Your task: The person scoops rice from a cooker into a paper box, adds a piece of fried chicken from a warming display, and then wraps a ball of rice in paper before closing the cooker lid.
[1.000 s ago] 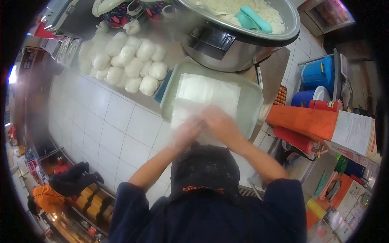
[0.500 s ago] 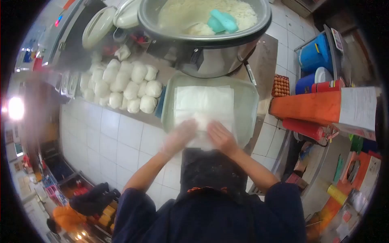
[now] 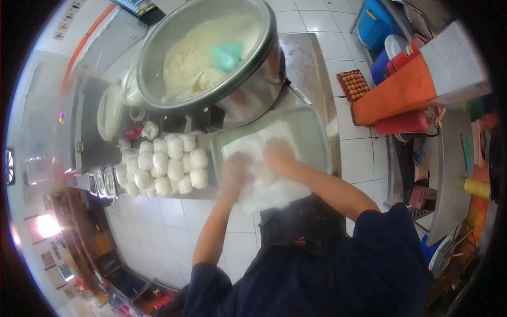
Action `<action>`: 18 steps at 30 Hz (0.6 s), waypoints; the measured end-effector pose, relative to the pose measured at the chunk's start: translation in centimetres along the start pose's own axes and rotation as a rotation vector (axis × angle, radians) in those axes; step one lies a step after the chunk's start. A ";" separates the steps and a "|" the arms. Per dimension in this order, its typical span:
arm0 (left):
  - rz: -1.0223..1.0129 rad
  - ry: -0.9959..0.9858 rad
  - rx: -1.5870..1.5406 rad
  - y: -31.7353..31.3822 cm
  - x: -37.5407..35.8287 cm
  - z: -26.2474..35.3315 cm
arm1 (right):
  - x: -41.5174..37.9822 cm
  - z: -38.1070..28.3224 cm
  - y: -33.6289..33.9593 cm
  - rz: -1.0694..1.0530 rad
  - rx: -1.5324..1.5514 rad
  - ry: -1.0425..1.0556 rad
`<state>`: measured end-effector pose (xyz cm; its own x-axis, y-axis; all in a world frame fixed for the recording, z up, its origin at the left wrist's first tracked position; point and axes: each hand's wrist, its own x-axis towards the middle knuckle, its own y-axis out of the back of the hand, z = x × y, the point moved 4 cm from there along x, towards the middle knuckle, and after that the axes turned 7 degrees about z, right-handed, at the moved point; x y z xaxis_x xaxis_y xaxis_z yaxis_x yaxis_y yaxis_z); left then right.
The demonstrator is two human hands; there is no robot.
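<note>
A stack of white paper sheets [image 3: 277,198] lies slightly turned on a pale green tray [image 3: 311,124]. My left hand [image 3: 234,171], in what looks like a thin clear glove, is over the left side of the sheets. Over their right side is my right hand [image 3: 281,158], bare at the wrist. Both hands are smeared by motion, so their fingers do not show clearly. Between them is a blurred white patch [image 3: 260,173]; whether it is rice or folded paper I cannot make out. Many white paper-wrapped bundles [image 3: 161,165] are piled left of the tray.
Beyond the tray stands a large cooker [image 3: 251,100] of white rice [image 3: 187,50] with a teal scoop [image 3: 227,56] in it. A marker [image 3: 300,94] lies right of the cooker. Farther right are an egg tray [image 3: 353,84], an orange box [image 3: 396,98] and a red fire extinguisher [image 3: 404,124].
The whole view has turned and shifted, so the cooker and tray appear tilted and farther left. Both hands remain over the paper, and the white lump between them is less distinct now.
</note>
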<state>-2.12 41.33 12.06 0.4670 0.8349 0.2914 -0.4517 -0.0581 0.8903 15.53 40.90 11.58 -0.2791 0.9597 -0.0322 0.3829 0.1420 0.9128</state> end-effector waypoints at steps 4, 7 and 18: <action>-0.462 0.053 -0.044 -1.1 -0.9 -0.6 | -1.5 1.7 -1.7 -0.107 0.075 0.103; -0.222 0.376 -0.168 0.3 -4.2 0.2 | -5.3 0.0 0.7 0.016 0.253 -0.014; -0.373 0.466 -0.227 -0.5 -2.5 0.0 | 0.0 -0.5 -0.3 -0.177 0.064 -0.008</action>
<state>-3.01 39.28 10.91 0.2670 0.9300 -0.2525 -0.4960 0.3572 0.7914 14.97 40.68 11.46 -0.3400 0.9203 -0.1935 0.3836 0.3235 0.8650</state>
